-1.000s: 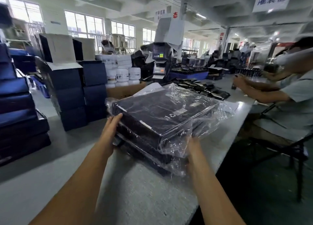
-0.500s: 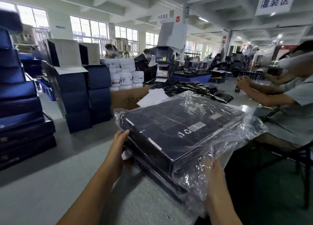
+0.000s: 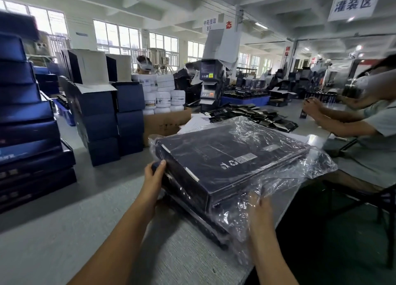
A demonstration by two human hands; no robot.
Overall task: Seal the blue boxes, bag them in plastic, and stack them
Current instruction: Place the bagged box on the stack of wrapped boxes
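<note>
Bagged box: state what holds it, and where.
Left hand grips the bagged box at its near left corner, thumb on top. Right hand meets its near right end behind plastic; grip cannot be told.

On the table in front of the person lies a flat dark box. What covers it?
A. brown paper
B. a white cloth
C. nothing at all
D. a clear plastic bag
D: a wrinkled, shiny plastic bag wraps the dark box, with loose plastic bunched past its right end, while the left hand grips its left corner.
</note>
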